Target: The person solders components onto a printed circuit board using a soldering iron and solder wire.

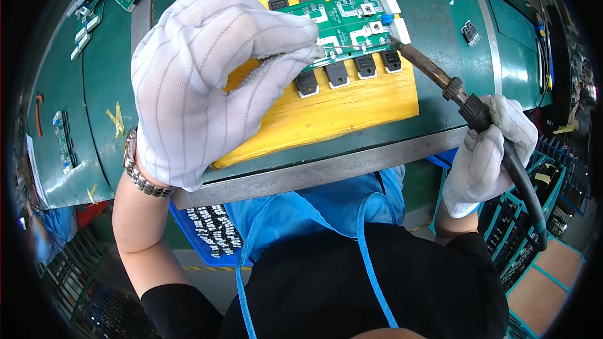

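One green circuit board under two gloved hands: left hand pinching solder wire, right hand clenched around soldering iron.

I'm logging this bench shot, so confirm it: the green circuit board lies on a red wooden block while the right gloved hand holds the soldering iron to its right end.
Not quite. The wooden block under the green circuit board is yellow, not red, as the head view shows. The rest stands: the right gloved hand holds the soldering iron with its tip at the board's right end.

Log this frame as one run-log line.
left hand: pinching solder wire over green circuit board | right hand: gripping soldering iron, tip at board's right edge | board on yellow block
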Demonstrator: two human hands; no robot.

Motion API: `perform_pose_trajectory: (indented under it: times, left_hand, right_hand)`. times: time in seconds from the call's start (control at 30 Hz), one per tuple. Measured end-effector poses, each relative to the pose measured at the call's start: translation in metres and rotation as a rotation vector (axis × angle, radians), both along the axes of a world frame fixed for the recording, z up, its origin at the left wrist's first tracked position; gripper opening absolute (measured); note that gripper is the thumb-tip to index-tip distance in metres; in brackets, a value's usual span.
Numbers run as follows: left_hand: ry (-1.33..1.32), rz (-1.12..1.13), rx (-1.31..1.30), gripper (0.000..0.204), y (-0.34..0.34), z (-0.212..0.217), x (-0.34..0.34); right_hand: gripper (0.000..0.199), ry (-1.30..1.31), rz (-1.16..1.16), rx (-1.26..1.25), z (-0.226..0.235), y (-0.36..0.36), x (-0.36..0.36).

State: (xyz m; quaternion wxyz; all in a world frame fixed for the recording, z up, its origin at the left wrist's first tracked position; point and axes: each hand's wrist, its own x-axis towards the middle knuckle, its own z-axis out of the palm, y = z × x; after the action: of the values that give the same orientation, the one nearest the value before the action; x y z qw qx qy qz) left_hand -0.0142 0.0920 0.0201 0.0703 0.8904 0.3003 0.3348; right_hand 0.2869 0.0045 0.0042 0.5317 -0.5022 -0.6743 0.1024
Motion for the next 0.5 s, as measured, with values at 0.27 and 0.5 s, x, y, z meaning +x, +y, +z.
perform_pose_trajectory:
  times: [0.27,0.5]
  left_hand:
    - [0.035,0.028,-0.006,0.018,0.0,0.001,0.001]
    - [0.064,0.015,0.048,0.018,0.002,0.0,0.001]
  right_hand:
    - [0.028,0.01,-0.057,0.041,0.0,0.001,0.0]
    - [0.018,-0.206,0.032,-0.091,0.019,-0.003,-0.003]
